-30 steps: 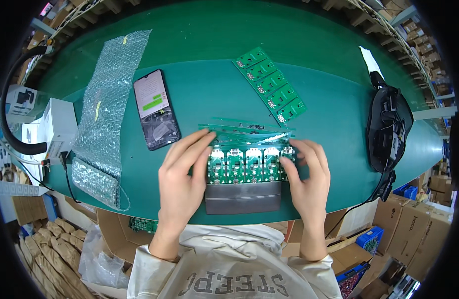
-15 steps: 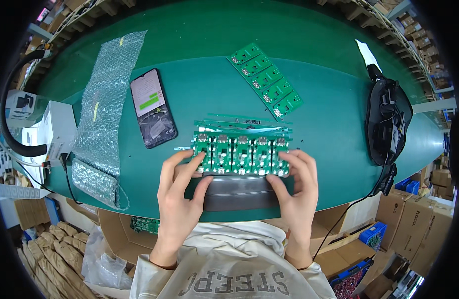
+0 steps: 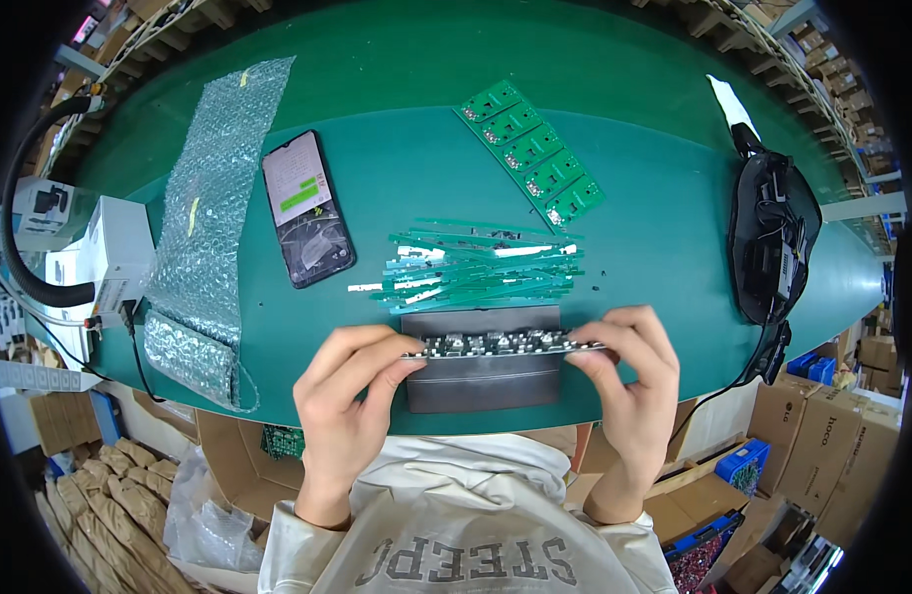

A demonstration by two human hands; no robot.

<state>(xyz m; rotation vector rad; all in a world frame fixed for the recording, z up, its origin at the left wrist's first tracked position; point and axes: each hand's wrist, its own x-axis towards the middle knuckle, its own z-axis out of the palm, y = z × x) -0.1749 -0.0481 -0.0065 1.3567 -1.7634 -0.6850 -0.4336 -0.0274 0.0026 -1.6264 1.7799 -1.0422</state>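
Note:
A green circuit board panel [image 3: 501, 345] is seen nearly edge-on, its row of parts facing up and away. My left hand [image 3: 352, 391] pinches its left end between thumb and fingers. The other end is gripped the same way by my right hand [image 3: 629, 381]. Beneath the panel lies a dark grey flat block [image 3: 484, 391] with a lengthwise seam, at the table's near edge. Whether the panel touches the block cannot be made out. Just beyond is a heap of thin green board strips [image 3: 476, 272].
Another green board panel [image 3: 531, 153] lies farther back. To the left are a phone [image 3: 309, 208], bubble wrap [image 3: 213, 168] and a white box [image 3: 119, 252]. A black case-like object with a cable [image 3: 773, 238] rests at right. Cardboard boxes [image 3: 243, 460] stand below the table edge.
The panel has tilted from face-on to nearly edge-on and come toward me, uncovering the strip heap and more of the grey block. My hands have spread apart, still holding its ends.

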